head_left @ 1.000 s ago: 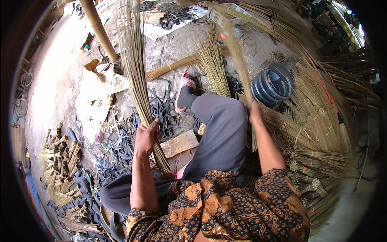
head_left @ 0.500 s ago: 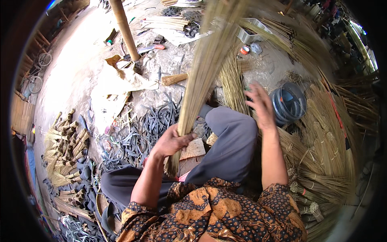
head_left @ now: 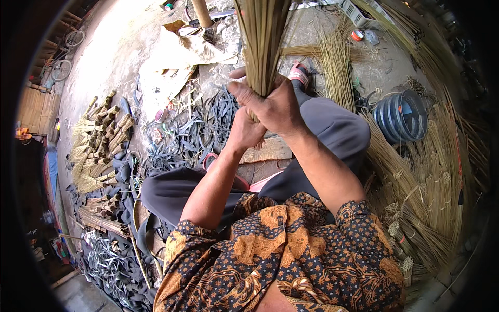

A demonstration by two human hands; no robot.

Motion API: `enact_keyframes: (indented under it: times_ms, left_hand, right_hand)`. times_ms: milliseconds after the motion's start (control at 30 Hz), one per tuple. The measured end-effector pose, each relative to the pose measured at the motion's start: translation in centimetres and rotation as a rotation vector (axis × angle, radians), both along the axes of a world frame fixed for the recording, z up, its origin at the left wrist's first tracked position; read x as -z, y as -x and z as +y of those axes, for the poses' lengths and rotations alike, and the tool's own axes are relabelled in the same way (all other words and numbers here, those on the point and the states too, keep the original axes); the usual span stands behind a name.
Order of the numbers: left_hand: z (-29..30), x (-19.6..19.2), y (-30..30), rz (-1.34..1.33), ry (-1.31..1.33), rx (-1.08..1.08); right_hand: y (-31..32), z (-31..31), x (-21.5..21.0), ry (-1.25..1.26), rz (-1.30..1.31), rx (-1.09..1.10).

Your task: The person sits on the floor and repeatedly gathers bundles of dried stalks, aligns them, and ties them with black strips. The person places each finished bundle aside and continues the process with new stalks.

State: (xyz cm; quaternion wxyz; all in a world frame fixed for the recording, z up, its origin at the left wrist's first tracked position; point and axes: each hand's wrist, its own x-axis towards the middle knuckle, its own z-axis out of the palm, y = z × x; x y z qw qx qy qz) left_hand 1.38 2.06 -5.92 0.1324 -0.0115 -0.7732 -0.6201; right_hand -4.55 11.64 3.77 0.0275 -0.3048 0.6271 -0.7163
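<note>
A long bundle of thin straw-coloured sticks stands upright in front of me, its top running past the upper edge of the view. Both my hands are closed round its lower part. My left hand is the lower one, its fingers partly covered. Just above and against it, my right hand wraps the bundle, with the thumb across the front. Below the hands lies a worn wooden board between my legs. The bundle's bottom end is hidden by my hands.
Dark rubber strips lie tangled at the left. Beyond them sits a pile of small tied stick bundles. On my right are a dark ribbed bucket and long stick bundles. A white crate and a bamboo pole stand farther off.
My right hand, free and spread before, has come over to grip the bundle above my left hand. The bundle has been raised and stands more upright. The view has shifted.
</note>
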Motion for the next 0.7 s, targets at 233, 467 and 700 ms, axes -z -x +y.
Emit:
enact_keyframes:
  times_ms: [233,467,700]
  left_hand:
    - [-0.5,10.1,-3.6,-0.058,0.014,-0.154]
    - [-0.9,13.1,-3.7,-0.186,-0.015,-0.086]
    - [0.3,14.8,-3.5,-0.125,-0.009,-0.129]
  right_hand:
    - [-2.3,-2.1,7.0,-0.278,-0.072,-0.092]
    - [-2.2,-1.5,8.3,-0.303,-0.034,-0.14]
    - [-2.2,-1.3,11.4,-0.391,-0.134,-0.084]
